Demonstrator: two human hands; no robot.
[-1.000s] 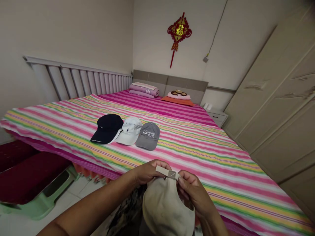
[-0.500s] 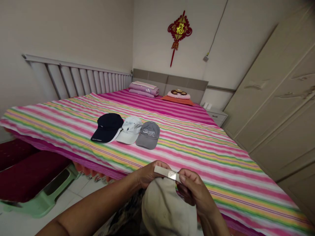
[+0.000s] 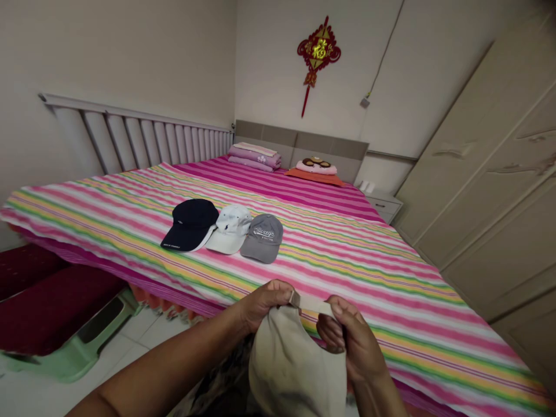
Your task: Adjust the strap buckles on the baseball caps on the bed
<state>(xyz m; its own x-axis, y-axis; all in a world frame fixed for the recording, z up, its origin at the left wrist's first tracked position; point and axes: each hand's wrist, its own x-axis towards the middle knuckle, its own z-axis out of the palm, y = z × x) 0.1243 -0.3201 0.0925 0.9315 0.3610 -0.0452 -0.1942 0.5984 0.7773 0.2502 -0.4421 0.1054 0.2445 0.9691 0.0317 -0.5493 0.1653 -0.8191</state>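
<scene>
Pinching the back strap (image 3: 315, 306) of a beige baseball cap (image 3: 295, 365) at each end, the left hand (image 3: 264, 302) and right hand (image 3: 354, 341) hold it up at bottom centre of the frame, above the edge of the striped bedspread (image 3: 391, 278).

- left forearm (image 3: 169, 359): bare; entering from lower left, nearly level;
- left hand (image 3: 264, 304): back upward; fingers curled in a pinch;
- right forearm (image 3: 377, 394): bare; rising steeply from the bottom edge;
- right hand (image 3: 351, 341): wrist bent; fingers curled, pinching; just beside left hand
</scene>
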